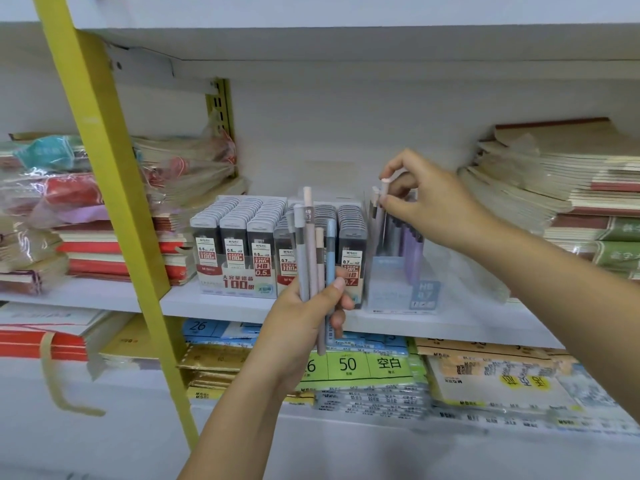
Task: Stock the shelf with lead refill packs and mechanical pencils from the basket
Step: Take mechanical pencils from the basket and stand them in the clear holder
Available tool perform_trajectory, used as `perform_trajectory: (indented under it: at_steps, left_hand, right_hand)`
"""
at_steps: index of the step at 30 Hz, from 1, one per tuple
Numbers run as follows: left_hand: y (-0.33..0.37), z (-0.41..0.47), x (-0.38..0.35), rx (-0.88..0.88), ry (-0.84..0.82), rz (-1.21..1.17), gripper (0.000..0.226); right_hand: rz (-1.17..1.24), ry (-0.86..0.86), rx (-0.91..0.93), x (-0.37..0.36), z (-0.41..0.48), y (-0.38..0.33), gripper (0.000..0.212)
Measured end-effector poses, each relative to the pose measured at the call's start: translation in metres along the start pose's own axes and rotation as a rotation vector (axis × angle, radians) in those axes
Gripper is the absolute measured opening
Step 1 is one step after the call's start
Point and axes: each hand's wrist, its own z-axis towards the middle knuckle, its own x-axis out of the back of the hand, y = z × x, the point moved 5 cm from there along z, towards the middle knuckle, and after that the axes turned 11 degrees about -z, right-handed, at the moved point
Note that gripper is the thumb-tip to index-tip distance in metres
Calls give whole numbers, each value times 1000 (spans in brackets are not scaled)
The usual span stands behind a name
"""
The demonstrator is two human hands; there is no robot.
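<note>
A bunch of pencils [310,244] is gripped low down by the left hand [304,317]. At two o'clock from it, one pink pencil [382,209] is pinched near its top by the right hand [422,199], upright at the clear box [391,292]. The pencils are judged light, stiff and smooth, so they are best pinched near the top.

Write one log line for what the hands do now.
left hand: grips bunch of pastel mechanical pencils | right hand: pinches pale pink mechanical pencil in clear plastic display box | grey lead refill packs: shelved
</note>
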Motion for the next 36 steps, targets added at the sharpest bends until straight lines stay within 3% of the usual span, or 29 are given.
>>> perform_trajectory:
  at_steps: [8, 13, 15, 19, 22, 26, 28, 30, 33, 36]
  left_hand:
    - [0, 3, 7, -14, -9, -19, 32]
    - [0, 3, 8, -6, -14, -1, 38]
    - [0, 2, 9, -4, -15, 8, 39]
    - [1, 1, 9, -1, -14, 13, 39]
    - [2, -1, 8, 7, -16, 3, 39]
    - [5, -4, 4, 4, -38, 12, 35]
    - [6, -5, 2, 12, -60, 6, 28]
    - [5, -6, 0, 26, -88, 7, 21]
    - [2, -7, -4, 35, -118, 29, 15]
    - [1, -7, -8, 35, -147, 50, 17]
  right_hand:
    - [36, -6, -18, -4, 5, -1, 20]
    - [-107, 44, -22, -4, 4, -2, 16]
    - [-72, 60, -54, -3, 7, 0, 9]
    - [3, 20, -85, -4, 11, 3, 15]
    - [-130, 57, -65, -4, 11, 2, 7]
    - [-326, -32, -110, -3, 11, -1, 7]
    - [-348, 106, -39, 9, 1, -13, 17]
    - [-202, 159, 35, 15, -16, -34, 22]
    - [195, -171, -97, -9, -40, -50, 29]
    - [354, -236, -181, -23, -48, -51, 22]
